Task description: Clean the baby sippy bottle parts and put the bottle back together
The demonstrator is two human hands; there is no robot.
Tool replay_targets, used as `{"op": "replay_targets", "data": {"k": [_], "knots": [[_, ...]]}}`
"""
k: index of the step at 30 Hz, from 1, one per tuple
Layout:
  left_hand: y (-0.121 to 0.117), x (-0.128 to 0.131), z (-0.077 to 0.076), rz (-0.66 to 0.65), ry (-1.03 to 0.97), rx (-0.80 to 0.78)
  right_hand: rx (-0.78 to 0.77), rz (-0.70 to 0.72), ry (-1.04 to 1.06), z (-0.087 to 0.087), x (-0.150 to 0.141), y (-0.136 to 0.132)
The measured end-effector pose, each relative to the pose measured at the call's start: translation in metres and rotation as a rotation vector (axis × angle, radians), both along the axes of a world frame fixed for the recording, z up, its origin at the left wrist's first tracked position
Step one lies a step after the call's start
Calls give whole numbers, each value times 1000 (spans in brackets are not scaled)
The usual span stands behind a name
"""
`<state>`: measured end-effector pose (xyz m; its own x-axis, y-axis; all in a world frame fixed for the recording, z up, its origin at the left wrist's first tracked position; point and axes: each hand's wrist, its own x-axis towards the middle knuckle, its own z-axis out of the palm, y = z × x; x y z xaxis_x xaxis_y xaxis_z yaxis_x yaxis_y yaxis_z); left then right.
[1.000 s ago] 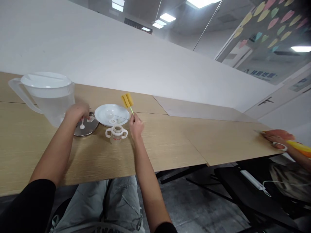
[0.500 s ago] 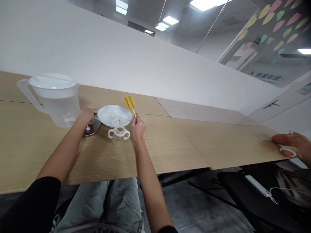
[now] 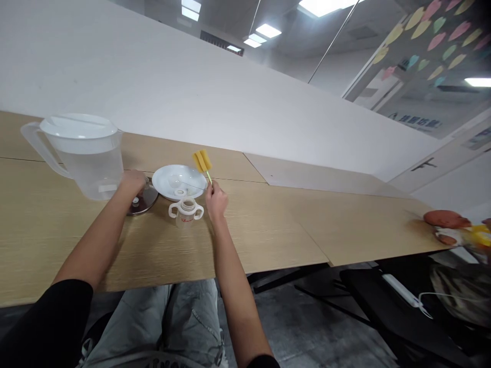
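Note:
My right hand (image 3: 217, 199) is closed around the green handle of a sponge bottle brush (image 3: 202, 161), its yellow head pointing up and away. My left hand (image 3: 133, 182) is closed low over a round shiny metal disc (image 3: 149, 201); what its fingers hold, if anything, is hidden. A small white piece (image 3: 135, 200) shows just below that hand. Between my hands stands an uncapped clear baby bottle (image 3: 185, 216) with two white side handles. Behind it a white dish (image 3: 159, 187) holds a clear dome and a white ring.
A large lidded plastic pitcher (image 3: 95, 171) stands at the left, close to my left hand. A white wall (image 3: 215, 112) runs behind the table (image 3: 264, 225). At the far right are a blurred orange-red object (image 3: 445, 219) and something yellow (image 3: 481, 235).
My left hand has lowered over the metal disc, covering most of the white piece seen hanging beneath its fingers earlier. My right hand keeps the brush almost still. At far right, another person's hand has drawn back.

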<state>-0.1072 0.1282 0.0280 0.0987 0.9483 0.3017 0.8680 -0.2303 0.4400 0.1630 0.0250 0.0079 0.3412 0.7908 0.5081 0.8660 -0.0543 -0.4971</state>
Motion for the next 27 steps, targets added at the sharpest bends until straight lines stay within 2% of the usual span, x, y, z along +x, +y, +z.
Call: {"op": "replay_targets", "data": {"k": [3,7,10,14,17,19,22,25,27], "knots": [[-7,5,8,135,191,-249,-1,5,-1,0,0,1],[-18,13,22,200,348,-371,-12,12,5,-1,0,2],[-28,18,36,198,412,-335,-3,11,4,-2,0,3],[-39,31,61,156,435,-181,-3,9,0,-2,0,3],[-40,47,69,35,388,-81,-6,3,-12,-3,0,5],[-36,57,63,-99,350,-54,-3,-2,-19,-4,0,6],[-26,68,41,-242,347,-31,8,8,-17,-6,0,6],[-19,75,18,-271,365,-51,10,32,-9,-6,-1,5],[-18,77,10,-262,356,-63,4,45,-10,-6,-1,5]]}}
